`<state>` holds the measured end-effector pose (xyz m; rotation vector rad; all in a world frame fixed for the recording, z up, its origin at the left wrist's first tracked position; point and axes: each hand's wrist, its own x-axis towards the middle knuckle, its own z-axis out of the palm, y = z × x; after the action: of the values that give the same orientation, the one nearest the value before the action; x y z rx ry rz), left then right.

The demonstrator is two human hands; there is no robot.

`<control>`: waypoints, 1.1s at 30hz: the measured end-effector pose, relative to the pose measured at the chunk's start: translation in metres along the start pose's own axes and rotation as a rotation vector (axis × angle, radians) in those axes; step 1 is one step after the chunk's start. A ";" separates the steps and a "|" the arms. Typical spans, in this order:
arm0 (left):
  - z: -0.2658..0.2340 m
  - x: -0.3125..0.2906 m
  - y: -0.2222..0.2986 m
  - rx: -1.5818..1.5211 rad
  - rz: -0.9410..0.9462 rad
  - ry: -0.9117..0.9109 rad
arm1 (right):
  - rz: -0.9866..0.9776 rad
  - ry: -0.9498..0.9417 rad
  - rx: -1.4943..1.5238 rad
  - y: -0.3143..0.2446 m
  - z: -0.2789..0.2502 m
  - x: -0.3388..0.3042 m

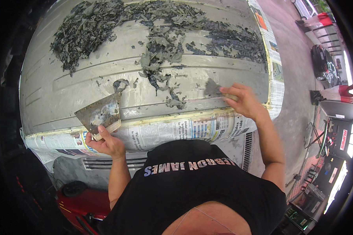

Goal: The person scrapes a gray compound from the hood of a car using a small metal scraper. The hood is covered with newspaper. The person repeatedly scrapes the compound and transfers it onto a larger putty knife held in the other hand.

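Note:
My left hand grips the light-coloured handle of a broad, stained scraper, its blade tilted over the near edge of a ribbed beige vehicle roof panel. Farther right, my right hand is closed round a smaller scraper, whose blade is blurred and lies at or just over the panel. Curled grey-green paint flakes trail down the panel's middle between the two tools. A thick heap of flakes covers the far left, and darker peeled paint lies at the far right.
Taped newspaper lines the near edge, and more newspaper runs down the right side. Below on the left stands a red machine or vehicle part. A floor grate, a dark car and workshop shelves lie to the right.

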<state>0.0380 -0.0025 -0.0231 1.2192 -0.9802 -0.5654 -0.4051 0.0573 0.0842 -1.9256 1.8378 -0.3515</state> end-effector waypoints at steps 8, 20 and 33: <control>-0.001 -0.001 -0.001 -0.016 -0.028 0.007 | 0.047 0.068 0.030 -0.013 0.012 0.002; 0.002 0.000 -0.001 -0.021 -0.013 -0.019 | 0.010 0.166 0.094 -0.017 0.027 0.000; 0.001 0.000 -0.001 -0.012 0.016 0.001 | 0.305 0.145 0.267 0.048 -0.010 -0.054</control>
<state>0.0370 -0.0034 -0.0242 1.2002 -0.9836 -0.5574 -0.4556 0.1092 0.0760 -1.4506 2.0230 -0.6124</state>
